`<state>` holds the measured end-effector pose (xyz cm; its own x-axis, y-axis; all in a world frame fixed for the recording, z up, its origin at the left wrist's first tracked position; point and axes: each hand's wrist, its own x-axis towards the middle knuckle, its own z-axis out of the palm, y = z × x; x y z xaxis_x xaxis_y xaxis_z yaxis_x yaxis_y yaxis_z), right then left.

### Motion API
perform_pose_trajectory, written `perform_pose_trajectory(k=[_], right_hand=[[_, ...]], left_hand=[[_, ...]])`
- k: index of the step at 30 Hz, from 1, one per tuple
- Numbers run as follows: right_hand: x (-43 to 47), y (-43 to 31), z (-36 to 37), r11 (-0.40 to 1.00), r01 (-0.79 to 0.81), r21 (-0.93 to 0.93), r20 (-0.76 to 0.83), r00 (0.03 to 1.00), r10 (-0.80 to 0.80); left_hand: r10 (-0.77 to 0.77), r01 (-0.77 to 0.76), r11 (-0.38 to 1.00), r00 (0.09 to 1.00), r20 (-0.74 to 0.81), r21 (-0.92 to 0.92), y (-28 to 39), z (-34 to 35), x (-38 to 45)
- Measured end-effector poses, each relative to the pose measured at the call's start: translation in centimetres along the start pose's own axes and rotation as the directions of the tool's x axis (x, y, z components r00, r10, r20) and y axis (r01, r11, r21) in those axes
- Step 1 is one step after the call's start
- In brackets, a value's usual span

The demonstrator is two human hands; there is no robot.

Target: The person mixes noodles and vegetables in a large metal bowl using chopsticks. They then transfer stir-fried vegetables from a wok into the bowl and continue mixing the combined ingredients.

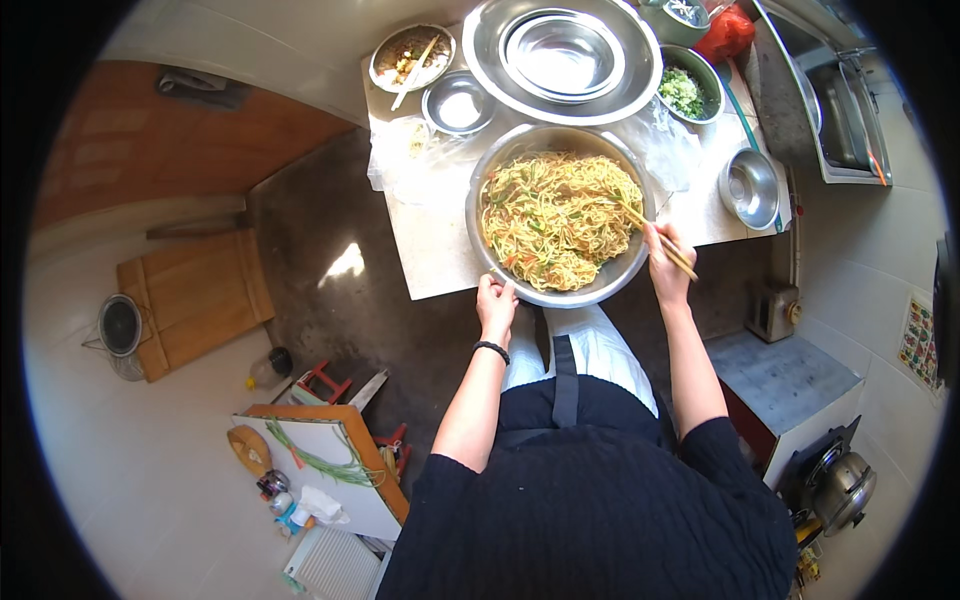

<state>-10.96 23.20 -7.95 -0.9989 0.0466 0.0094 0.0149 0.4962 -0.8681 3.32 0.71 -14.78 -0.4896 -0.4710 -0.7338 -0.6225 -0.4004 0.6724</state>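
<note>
A large stainless steel bowl [480, 247] stands at the table's near edge, filled with noodles [559, 217] mixed with green and orange shreds. My left hand [496, 298] grips the bowl's rim at the lower left; a dark braided band is on that wrist. In my right hand [670, 255] is a pair of wooden chopsticks [636, 214], their tips in the noodles at the right side of the bowl. Behind the bowl lies a wide steel basin [486, 67] with smaller steel bowls [566, 56] nested in it.
On the tiled table [435, 262] are a bowl of dark sauce [382, 64] with chopsticks, a small empty steel bowl [457, 103], plastic bags [664, 146], a bowl of chopped greens [681, 91] and another steel bowl [750, 189]. A metal sink [844, 112] stands at the right.
</note>
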Motion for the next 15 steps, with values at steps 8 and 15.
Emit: perform_pose_trajectory(k=[8,15], right_hand=[[4.9,2.6,5.8,0.735,-0.439,0.518,0.065,0.876,0.478],[4.7,1.1,6.4,0.545,-0.669,0.505,0.331,0.733,0.594]], left_hand=[[0.03,-0.032,0.998,0.999,0.039,0.047,0.3,0.1,-0.3],[0.038,-0.039,0.997,0.999,0.026,0.064,0.3,0.0,-0.1]])
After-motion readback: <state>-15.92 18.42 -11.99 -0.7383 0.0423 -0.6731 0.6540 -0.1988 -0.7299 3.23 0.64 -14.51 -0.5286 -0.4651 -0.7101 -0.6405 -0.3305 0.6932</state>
